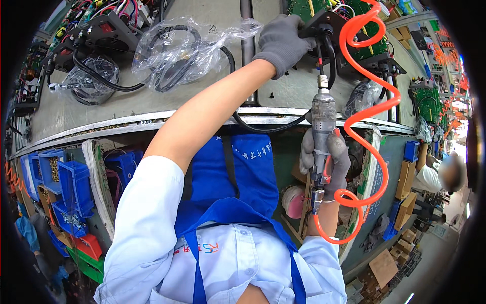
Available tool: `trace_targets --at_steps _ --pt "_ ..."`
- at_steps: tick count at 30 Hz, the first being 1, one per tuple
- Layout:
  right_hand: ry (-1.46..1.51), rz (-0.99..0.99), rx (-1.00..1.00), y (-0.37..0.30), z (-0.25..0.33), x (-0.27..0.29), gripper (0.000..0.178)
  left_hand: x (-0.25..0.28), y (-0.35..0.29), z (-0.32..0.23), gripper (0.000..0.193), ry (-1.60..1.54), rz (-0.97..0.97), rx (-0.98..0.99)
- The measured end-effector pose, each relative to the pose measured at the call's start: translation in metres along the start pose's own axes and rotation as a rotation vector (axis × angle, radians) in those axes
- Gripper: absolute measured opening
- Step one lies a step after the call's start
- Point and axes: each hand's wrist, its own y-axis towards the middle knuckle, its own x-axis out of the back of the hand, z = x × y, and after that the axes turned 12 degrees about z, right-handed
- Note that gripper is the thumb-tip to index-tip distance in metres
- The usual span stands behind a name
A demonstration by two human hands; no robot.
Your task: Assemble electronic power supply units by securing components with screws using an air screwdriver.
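The grey counter (131, 107) carries everything you are working on, so keep your stance square to its near edge. The orange coiled hose (395, 101) loops down your right side to the driver's lower end; leave it slack, since a taut coil would likely tug the tool off line. To the left of your reaching arm lies a clear plastic bag (174, 55) with black cable inside, best kept out of the way. Your air driver (323, 114) points away from you, its nose toward the black panel (324, 21), which sits on the counter just beyond the tool and beside your left hand. Your right hand (338, 154) has its fingers wrapped around the driver's body; a firm, straight grip should resist twist. Your left hand (286, 43) has its fingers gathered at the panel's left edge, but their tips are partly hidden and I cannot tell whether they pinch it; brace the panel while keeping them clear of the bit. The slim bit (320, 62) reaches up to the panel, contact unclear, so line it up before pressing. A small dark screw (272, 95) lies loose on the counter; watch your sleeve.
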Motion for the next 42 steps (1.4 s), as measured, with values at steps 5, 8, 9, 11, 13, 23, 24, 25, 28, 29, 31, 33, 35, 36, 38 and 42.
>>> trace_targets --at_steps 5,8,9,11,13,23,24,25,28,29,31,33,35,36,38,42 --pt "0.057 0.044 0.012 -0.001 0.0 0.004 0.051 0.003 0.003 -0.001 0.05 -0.042 0.077 0.058" --pt "0.069 0.033 -0.006 -0.002 0.001 0.002 0.059 0.0 0.004 0.001 0.051 -0.018 0.062 0.067" --pt "0.034 0.028 -0.014 -0.003 0.001 0.002 0.065 -0.001 0.004 0.0 0.051 -0.02 0.06 0.068" --pt "0.0 0.025 -0.023 -0.003 0.0 0.002 0.071 -0.001 0.002 -0.001 0.052 -0.029 0.042 0.067" --pt "0.031 0.031 -0.021 -0.003 -0.002 0.003 0.071 0.001 0.001 -0.002 0.052 -0.033 0.053 0.07" --pt "0.128 0.142 0.01 0.006 -0.006 0.008 0.073 0.003 0.004 0.0 0.051 -0.059 0.072 0.052" --pt "0.168 0.149 0.023 0.007 -0.009 0.009 0.073 0.003 0.005 0.0 0.051 -0.059 0.072 0.053" --pt "0.207 0.155 0.037 0.007 -0.01 0.009 0.073 0.002 0.006 0.0 0.051 -0.073 0.093 0.056" --pt "0.219 0.149 0.034 0.01 -0.011 0.006 0.071 0.002 0.007 0.003 0.052 -0.086 0.112 0.048" --pt "0.219 0.149 0.034 0.01 -0.011 0.006 0.071 0.001 0.007 0.005 0.051 -0.086 0.105 0.042" --pt "0.176 0.151 0.049 0.011 -0.011 0.004 0.069 -0.001 0.009 0.01 0.051 -0.102 0.103 0.037" --pt "0.152 0.133 0.045 0.013 -0.012 0.002 0.07 -0.003 0.009 0.011 0.05 -0.121 0.104 0.03" --pt "0.128 0.116 0.04 0.016 -0.012 0.002 0.07 -0.004 0.008 0.011 0.044 -0.059 0.056 0.011" --pt "0.168 0.128 0.042 0.017 -0.013 0.004 0.067 -0.003 0.008 0.01 0.044 -0.059 0.055 0.009" --pt "0.209 0.14 0.045 0.018 -0.015 0.007 0.065 -0.002 0.007 0.007 0.043 -0.078 0.064 0.023" --pt "0.213 0.133 0.047 0.017 -0.016 0.005 0.065 0.003 0.004 0.003 0.043 -0.026 0.069 0.042"
